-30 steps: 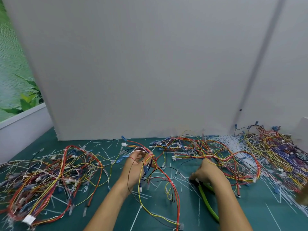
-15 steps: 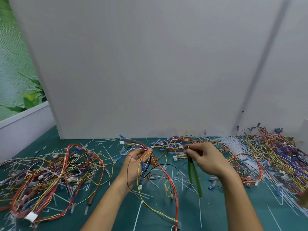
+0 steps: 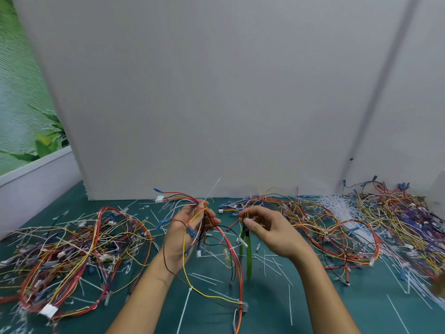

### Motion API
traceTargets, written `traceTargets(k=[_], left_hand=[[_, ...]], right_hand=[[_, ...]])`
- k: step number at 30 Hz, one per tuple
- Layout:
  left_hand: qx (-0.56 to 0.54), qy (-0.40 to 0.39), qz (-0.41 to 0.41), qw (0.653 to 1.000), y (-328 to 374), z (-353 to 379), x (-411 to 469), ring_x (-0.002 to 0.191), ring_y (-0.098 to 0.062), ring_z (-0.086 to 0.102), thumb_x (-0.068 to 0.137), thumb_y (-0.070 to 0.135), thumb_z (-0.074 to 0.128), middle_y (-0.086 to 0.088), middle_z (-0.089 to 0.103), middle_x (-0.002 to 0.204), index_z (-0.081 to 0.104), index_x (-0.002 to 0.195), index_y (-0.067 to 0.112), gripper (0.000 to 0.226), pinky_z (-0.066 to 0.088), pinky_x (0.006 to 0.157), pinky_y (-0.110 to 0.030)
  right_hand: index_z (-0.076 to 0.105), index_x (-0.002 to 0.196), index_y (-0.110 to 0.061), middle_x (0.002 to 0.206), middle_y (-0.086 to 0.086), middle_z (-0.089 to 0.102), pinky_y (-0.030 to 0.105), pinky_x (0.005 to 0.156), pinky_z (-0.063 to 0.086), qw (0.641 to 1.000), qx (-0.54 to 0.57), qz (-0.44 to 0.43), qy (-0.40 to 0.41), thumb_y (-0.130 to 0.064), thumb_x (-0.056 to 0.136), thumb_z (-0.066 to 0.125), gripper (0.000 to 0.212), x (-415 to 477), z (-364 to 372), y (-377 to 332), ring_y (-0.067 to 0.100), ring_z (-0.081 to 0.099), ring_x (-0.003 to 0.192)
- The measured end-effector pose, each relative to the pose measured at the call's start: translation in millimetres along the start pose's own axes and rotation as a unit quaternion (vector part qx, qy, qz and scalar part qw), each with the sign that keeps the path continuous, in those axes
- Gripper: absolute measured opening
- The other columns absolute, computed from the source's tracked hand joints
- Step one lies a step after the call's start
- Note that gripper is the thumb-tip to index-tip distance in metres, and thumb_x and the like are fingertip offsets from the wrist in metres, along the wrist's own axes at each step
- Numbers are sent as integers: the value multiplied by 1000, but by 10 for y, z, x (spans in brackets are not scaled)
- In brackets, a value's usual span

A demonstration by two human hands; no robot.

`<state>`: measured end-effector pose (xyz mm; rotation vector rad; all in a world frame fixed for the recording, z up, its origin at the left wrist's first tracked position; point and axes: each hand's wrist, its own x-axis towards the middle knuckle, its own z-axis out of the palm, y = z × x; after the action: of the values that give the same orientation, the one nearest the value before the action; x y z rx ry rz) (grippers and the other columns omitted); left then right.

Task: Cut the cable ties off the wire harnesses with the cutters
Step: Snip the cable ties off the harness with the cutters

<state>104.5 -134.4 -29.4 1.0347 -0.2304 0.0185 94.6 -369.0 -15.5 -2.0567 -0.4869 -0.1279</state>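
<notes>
Head view: right hand (image 3: 269,227) is now holding the green-handled steel cutters (image 3: 248,251) off the teal mat (image 3: 313,309), fingers pinching them near the head. It's closing on the red-and-yellow wire harness (image 3: 203,208), which the left hand (image 3: 190,227) is gripping with curled fingers. Cut is likely coming next.

The cutters (image 3: 248,259) show only their green handles. Their head is hidden behind the fingers of the right hand (image 3: 269,227), so the blades' state cannot be told. The wire harness (image 3: 226,239) gripped in the left hand (image 3: 185,232) runs off the edge at 6 o'clock. At 4 o'clock a brown blur (image 3: 438,290) is unidentifiable, and the wire pile (image 3: 397,218) at 3 o'clock is smeared and cropped.
</notes>
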Motion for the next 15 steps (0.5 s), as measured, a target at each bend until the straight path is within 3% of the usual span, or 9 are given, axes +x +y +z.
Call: traceTargets(k=[4,6,9,15], left_hand=[[14,7,-14,1000,29,-16,3,73,-26,72,101,12,48,-11,69,84,62,110,6,18,62,69,-37],[18,10,-20,1000,46,-8,-3,72,-25,71,104,10,44,-11,70,83,62,109,7,19,60,68,-37],[11,12,-24,1000,74,23,-24,70,-24,71,104,8,43,-10,70,82,61,109,5,19,60,66,-35],[11,13,-30,999,95,51,-51,72,-25,71,103,9,43,-11,70,84,62,109,5,20,58,70,-36]], right_hand=[[68,116,-33,108,-17,70,47,96,54,998,-2,29,-52,-38,99,67,18,-30,17,1,19,68,100],[68,114,-31,114,-17,72,49,103,51,997,-1,39,-67,-31,99,68,16,-19,43,24,11,67,107],[68,108,-22,114,-15,74,45,104,52,996,17,42,-78,-23,95,74,14,0,62,57,5,68,110],[71,110,-26,102,-10,73,33,93,55,983,-23,122,-136,-45,78,87,41,-8,200,186,1,68,89]])
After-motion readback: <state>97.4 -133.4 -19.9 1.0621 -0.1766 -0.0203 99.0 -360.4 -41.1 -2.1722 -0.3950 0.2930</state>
